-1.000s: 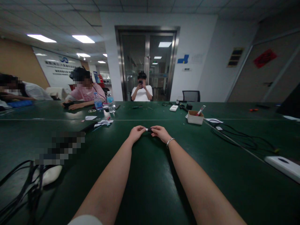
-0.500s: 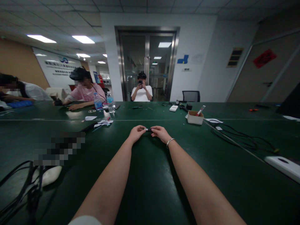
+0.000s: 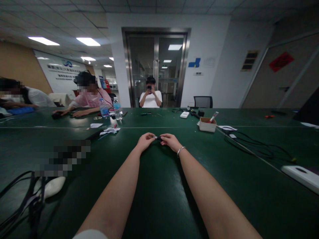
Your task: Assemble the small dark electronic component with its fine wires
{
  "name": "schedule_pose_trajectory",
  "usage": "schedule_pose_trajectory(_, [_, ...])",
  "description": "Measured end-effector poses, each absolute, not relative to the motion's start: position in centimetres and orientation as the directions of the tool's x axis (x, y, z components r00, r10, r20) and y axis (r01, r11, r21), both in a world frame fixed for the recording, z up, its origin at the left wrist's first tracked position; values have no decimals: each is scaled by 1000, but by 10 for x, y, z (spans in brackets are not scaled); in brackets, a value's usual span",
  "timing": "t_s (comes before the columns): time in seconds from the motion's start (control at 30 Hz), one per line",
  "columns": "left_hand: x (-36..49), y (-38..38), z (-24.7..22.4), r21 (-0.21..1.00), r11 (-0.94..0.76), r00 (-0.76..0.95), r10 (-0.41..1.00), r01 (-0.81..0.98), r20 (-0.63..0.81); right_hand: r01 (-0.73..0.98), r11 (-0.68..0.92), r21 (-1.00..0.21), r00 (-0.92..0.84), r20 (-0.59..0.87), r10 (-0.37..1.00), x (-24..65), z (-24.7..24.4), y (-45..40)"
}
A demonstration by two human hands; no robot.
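Observation:
Between my two hands is a small black piece with a silver end [image 3: 157, 137], too small to tell its kind. My left hand [image 3: 145, 141] pinches the silver end on the left with thumb and fingertips. The black end on the right is pinched by my right hand [image 3: 171, 141], which has a silver bangle [image 3: 180, 151] at the wrist. Fingertips hide part of the piece. Both hands are close together, over the middle of the green table [image 3: 159, 186].
Left lie black cables [image 3: 32, 199], a white rounded object [image 3: 53, 186] and crumpled paper [image 3: 109, 131]; bottles [image 3: 118, 111] stand beyond. Right are a small box [image 3: 207, 125], cables [image 3: 259, 146] and a white device [image 3: 301, 176]. Several people sit around the table, one holding up a phone [image 3: 149, 88].
My hands and the small piece stay almost still. At the far left, the hand of the person in pink has lowered a dark object towards the table.

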State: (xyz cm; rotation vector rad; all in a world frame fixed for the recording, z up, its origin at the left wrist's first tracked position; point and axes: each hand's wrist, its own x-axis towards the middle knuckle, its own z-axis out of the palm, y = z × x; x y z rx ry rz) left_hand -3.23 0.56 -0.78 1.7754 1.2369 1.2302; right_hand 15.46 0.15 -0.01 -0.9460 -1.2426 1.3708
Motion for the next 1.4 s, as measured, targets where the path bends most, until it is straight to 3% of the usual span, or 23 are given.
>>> schedule_pose_trajectory(0.83, [-32, 5, -7, 887, -344, 132, 939, 308, 318, -163, 53, -985, -192, 84, 978, 155, 1, 1])
schedule_pose_trajectory(1.4, [-33, 4, -5, 815, -308, 109, 950, 492, 293, -103, 86, -991, -210, 106, 972, 156, -3, 5])
